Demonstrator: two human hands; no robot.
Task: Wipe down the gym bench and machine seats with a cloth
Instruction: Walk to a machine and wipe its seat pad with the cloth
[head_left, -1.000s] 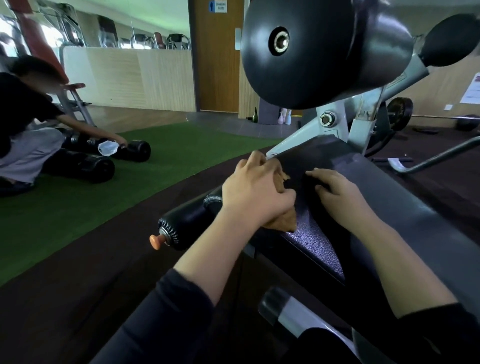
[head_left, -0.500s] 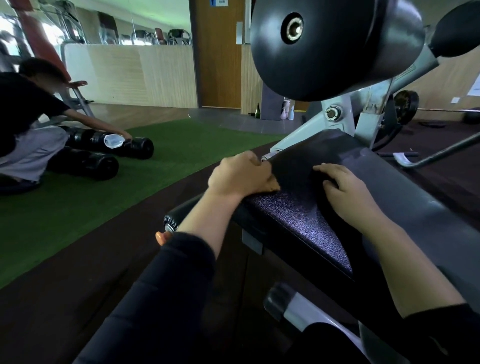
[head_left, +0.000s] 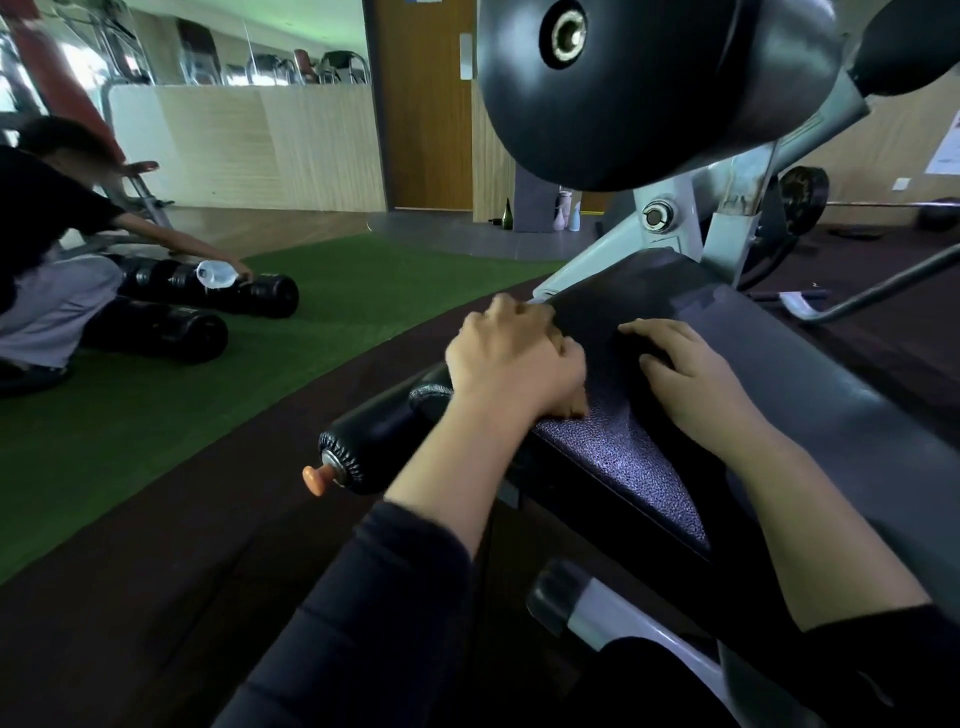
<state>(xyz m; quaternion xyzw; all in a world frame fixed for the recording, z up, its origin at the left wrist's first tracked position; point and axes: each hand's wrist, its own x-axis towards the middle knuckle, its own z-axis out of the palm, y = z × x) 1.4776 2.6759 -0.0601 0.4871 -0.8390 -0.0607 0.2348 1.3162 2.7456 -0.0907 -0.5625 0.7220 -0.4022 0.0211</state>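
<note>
The black textured bench pad (head_left: 623, 457) runs from near centre toward the right. My left hand (head_left: 514, 358) presses down on its left edge, fingers closed over a tan cloth (head_left: 574, 409), of which only a sliver shows under the palm. Flat on the pad just to the right lies my right hand (head_left: 680, 374), with its fingers spread and nothing in it. A large black roller pad (head_left: 623, 93) hangs above the bench on a grey frame (head_left: 660, 218).
A small black roller (head_left: 374, 452) with an orange knob (head_left: 314, 479) sticks out left of the pad. On the green turf (head_left: 260, 364) at the left, another person (head_left: 47, 270) crouches over black cylinder bags (head_left: 156, 330). Bottles (head_left: 566, 215) stand by the far wall.
My left hand rubbed the cloth toward the pad's left edge, then came back slightly right. The cloth showed clearly a second ago and is now mostly covered. My right hand stayed in place.
</note>
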